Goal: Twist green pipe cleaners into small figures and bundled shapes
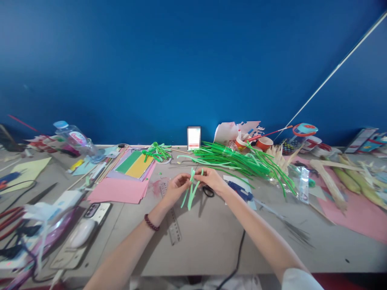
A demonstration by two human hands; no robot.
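Note:
Light green pipe cleaners (pixel 191 199), bent into narrow lengths, hang between my two hands over the table. The fingers of my left hand (pixel 177 187) pinch them from the left side. From the right, my right hand (pixel 212 180) pinches the upper part, its fingertips close to those of the left. A pair of scissors (pixel 208 191) lies under the right hand, partly covered by it. Beneath the left wrist rests a clear ruler (pixel 174 229). Just behind the hands spreads a large bundle of green pipe cleaners (pixel 242 160).
Left of centre lie pink paper sheets (pixel 121 190) and a small heap of shaped green pipe cleaners (pixel 157 152). A blue glue gun (pixel 240 191) lies right, its cord trailing forward. A phone (pixel 68 253) sits front left. Corn cobs (pixel 364 184) lie far right.

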